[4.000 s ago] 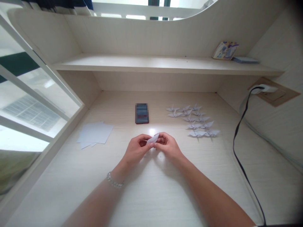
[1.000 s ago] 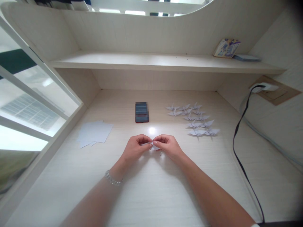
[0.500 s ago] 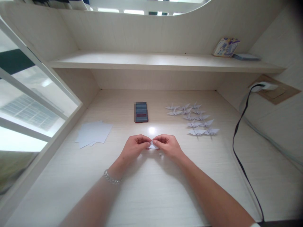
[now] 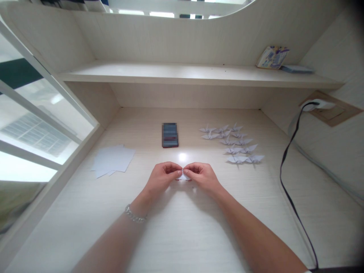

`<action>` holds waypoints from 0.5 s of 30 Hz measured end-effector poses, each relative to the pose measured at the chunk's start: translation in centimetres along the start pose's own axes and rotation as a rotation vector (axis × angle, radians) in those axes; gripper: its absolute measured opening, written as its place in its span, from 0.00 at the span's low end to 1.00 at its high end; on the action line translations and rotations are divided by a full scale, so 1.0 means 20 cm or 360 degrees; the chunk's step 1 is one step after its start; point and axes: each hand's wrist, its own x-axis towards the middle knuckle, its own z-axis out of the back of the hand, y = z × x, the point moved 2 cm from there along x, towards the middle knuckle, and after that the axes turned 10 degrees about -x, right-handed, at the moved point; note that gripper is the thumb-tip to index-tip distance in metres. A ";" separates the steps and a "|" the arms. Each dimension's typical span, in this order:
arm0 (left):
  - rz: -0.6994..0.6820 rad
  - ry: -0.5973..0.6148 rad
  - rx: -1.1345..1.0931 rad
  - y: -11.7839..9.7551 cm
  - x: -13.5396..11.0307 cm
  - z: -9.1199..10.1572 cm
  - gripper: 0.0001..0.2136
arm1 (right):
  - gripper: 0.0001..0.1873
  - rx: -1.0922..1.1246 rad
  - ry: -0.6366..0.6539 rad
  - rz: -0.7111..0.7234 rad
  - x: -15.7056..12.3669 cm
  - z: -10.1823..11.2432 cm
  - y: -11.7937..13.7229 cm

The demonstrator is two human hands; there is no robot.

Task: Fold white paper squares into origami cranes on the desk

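Observation:
Between my two hands is a small folded piece of white paper (image 4: 183, 176), mostly hidden by the fingers. My left hand (image 4: 164, 176), with a chain bracelet on its wrist, pinches the paper's left side between thumb and fingers. On the other side my right hand (image 4: 202, 176) pinches it the same way, the fingertips of both hands nearly touching. Several white paper cranes (image 4: 239, 151) stand in rows beyond my right hand. Off to the left lies a loose stack of white paper sheets (image 4: 113, 159).
A phone (image 4: 170, 135) with a blurred-out screen lies beyond my hands. A black cable (image 4: 287, 193) runs down the right side from a wall socket (image 4: 331, 108). Across the back, a shelf (image 4: 170, 72) carries a small printed box (image 4: 273, 57) and a flat blue item (image 4: 297, 69).
Both hands stay in nearly the same place, pinching the folded paper. Only a very slight shift of the view and fingertips shows.

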 end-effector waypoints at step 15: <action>-0.0026 -0.0048 -0.0023 -0.01 0.00 0.01 0.08 | 0.08 0.0143 0.0023 -0.0073 0.01 -0.01 -0.02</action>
